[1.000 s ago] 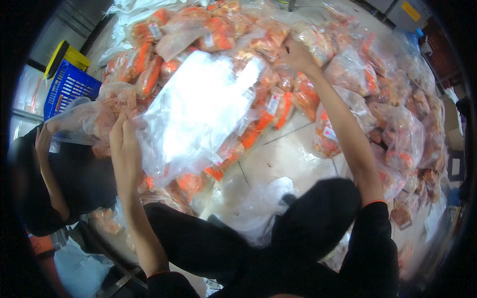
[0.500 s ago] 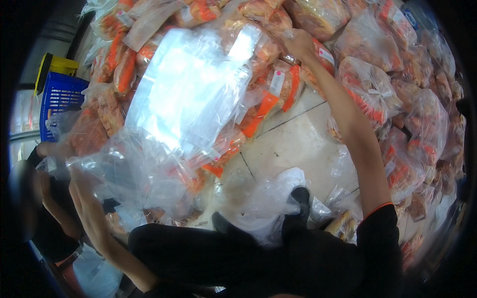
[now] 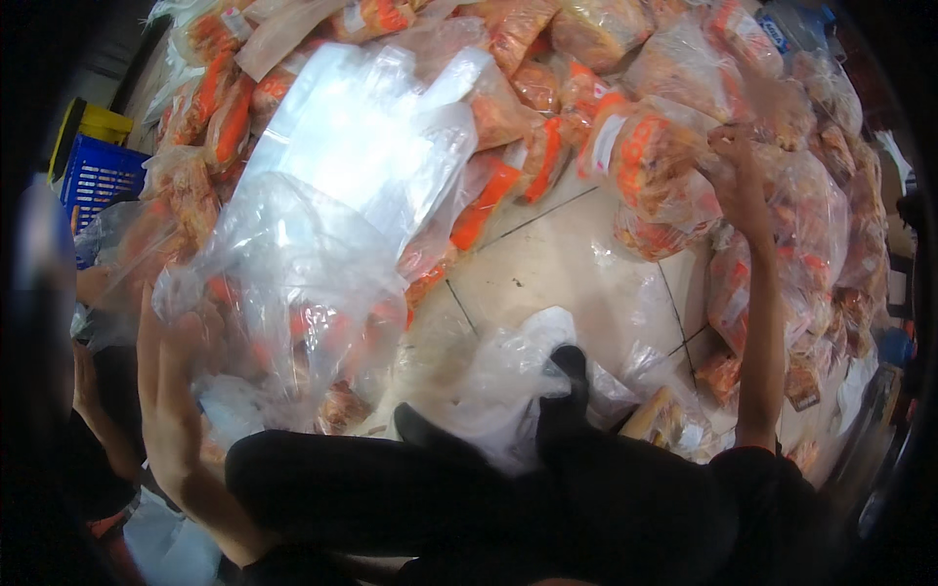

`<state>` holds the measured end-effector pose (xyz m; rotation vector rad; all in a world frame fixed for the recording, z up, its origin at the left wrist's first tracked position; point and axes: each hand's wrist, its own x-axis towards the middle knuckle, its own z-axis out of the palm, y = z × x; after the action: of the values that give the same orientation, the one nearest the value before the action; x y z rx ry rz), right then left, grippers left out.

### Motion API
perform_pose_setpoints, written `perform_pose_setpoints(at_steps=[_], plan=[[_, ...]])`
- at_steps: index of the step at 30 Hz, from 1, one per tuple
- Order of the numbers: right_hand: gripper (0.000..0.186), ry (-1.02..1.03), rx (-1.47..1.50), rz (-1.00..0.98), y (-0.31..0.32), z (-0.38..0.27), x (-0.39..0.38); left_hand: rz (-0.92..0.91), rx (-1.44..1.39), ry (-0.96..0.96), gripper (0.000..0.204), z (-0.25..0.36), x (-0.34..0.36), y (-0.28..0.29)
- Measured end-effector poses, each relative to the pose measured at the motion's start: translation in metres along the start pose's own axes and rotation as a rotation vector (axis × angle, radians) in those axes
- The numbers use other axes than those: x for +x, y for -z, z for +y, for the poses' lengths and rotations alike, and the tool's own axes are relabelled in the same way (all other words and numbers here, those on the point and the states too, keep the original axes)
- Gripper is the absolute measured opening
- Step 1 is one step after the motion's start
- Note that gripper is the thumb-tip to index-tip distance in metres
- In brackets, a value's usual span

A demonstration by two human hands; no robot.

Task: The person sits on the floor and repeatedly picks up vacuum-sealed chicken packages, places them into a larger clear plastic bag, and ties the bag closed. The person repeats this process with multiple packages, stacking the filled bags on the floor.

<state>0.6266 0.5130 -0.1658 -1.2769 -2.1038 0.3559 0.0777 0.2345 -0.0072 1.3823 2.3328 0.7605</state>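
Observation:
My right hand (image 3: 740,176) is closed on the gathered end of a clear packet (image 3: 647,156) with an orange-and-white printed band. Orange-brown food pieces show through it, but I cannot tell their kind. The packet tilts sideways over the floor, beside the pile on the right. My left hand (image 3: 176,356) grips the edge of a large, thin clear plastic bag (image 3: 293,244), which billows out to the right. Beyond that bag, a stack of flat whitish plastic bags (image 3: 362,146) lies on top of the packets.
Similar filled packets (image 3: 782,215) heap up in an arc at the back and right. Crumpled clear plastic (image 3: 489,391) lies on the tiled floor (image 3: 537,264) by my feet. Another person's arm (image 3: 103,420) is at the far left, near a blue basket (image 3: 98,181).
My right hand has swung right and nearer from the back heap, bringing the orange-banded packet with it. My left hand keeps the clear bag, which has spread higher. The view has shifted slightly.

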Motion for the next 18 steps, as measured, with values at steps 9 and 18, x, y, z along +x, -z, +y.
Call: perform_pose_setpoints(at_steps=[9,18], plan=[[0.024,0.059,0.056,-0.158,-0.053,-0.070,-0.044,-0.255,-0.369,0.036,0.044,0.018,0.030,-0.047],[0.014,-0.145,0.744,0.070,-0.008,-0.182,-0.067,-0.351,-0.535,0.108,0.019,0.026,0.044,-0.081]])
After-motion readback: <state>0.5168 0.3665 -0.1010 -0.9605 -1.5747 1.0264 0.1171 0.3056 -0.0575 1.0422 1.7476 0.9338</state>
